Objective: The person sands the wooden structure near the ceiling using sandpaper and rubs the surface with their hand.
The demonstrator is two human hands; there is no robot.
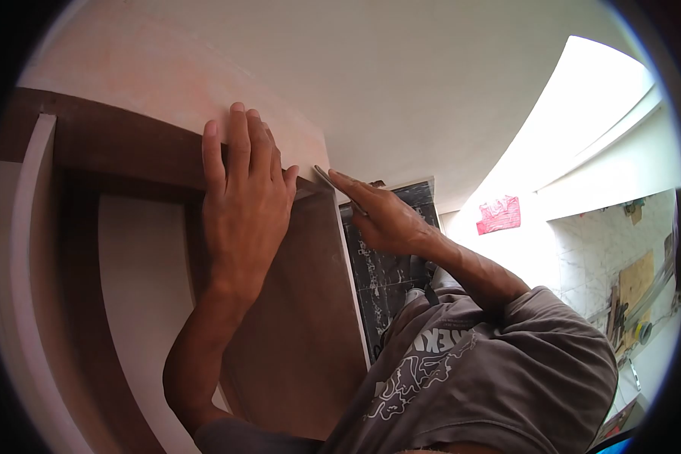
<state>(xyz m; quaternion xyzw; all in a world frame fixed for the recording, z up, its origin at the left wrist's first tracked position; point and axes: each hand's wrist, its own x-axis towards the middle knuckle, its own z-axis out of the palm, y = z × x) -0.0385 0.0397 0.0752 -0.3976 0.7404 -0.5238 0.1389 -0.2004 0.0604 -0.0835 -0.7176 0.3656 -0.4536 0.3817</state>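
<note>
Positions are given by clock face from the centre of the head view.

The left hand [242, 185] is at 10 o'clock, opened out, back of the hand to the camera. Its fingers extend toward 12 and lie over the brown rail [132, 147] of the cabinet frame and the lower part of the pink-tinged wall band [181, 76]. It grasps nothing visible; how firmly the palm bears on the rail cannot be determined.

The right hand [382, 216], just toward 3 o'clock of centre, is closed around a thin flat tool [322, 176]. The index finger lies along the tool. The tool's exposed end points toward 11 o'clock, at the corner where the wall band meets the top of the brown side panel [303, 280]. Contact between tool and corner cannot be confirmed.

The side panel runs from that corner toward 6 o'clock and has a pale front edge. A pale upright [34, 174] stands at 9 o'clock; a light panel [144, 280] shows inside the frame at 8.

A dark, white-smeared board [378, 265] is noted behind the right forearm, toward 5 o'clock. A red item [499, 215] lies at 3, and assorted materials [635, 295] rest on the pale floor [583, 257] at 4.
</note>
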